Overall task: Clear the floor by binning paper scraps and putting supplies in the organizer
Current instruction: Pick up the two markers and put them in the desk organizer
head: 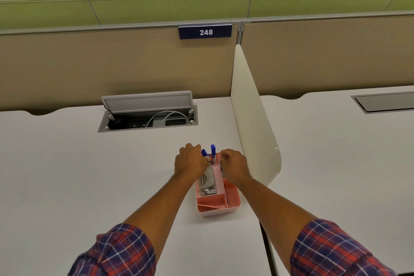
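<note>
Supplies look mostly stowed: pink organizer (218,195) sits on the desk (89,175) beside the white divider (253,119), w/ a grey stapler (207,182) lying in its middle compartment, two blue pens (212,152) upright at the far end, and something flat and pink in the near section. Left hand (190,162) is curled at the pens, prob. gripping one or seating it; can't tell for sure. Right hand (234,167) is clenched at the far right rim, contents hidden. Floor and bin are out of view, so scraps can't be judged. Guess: late stage, last items going in.
</note>
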A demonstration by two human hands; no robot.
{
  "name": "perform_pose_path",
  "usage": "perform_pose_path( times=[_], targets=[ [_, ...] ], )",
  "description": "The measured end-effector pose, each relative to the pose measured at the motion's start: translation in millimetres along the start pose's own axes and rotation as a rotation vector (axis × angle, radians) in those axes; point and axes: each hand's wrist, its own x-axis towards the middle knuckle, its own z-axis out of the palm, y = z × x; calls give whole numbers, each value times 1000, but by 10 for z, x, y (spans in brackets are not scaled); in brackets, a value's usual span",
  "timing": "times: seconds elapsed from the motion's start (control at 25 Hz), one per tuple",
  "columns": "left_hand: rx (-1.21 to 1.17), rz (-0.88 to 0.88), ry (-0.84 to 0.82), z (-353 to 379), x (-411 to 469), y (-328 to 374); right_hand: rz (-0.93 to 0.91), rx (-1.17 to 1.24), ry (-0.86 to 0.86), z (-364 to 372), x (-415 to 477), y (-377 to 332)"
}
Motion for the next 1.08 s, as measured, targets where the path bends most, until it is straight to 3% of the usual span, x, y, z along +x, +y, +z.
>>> perform_pose_path(
  times=[0.12, 0.24, 0.4, 0.52, 0.8, 1.08],
  targets=[
    [-45, 64, 28, -20, -83, -35, -51, -41, 5, -32, -196, -29],
    [-8, 150, 28, 28, -243, -75, -40, -28, -101, -36, -443, 26],
    [116, 235, 53, 126, -574, -196, -152, -397, 11, -59, -755, 141],
    [156, 242, 73, 228, -964, -346, -270, -518, 13, -130, -1074, 262],
    [183, 259, 132, 510, -2061, -338, -322, -596, -25, -390, -2077, 818],
    [265, 229, 176, 1116, -3716, 184, -373, -603, 11, -722, -3351, 1744]
  ],
)
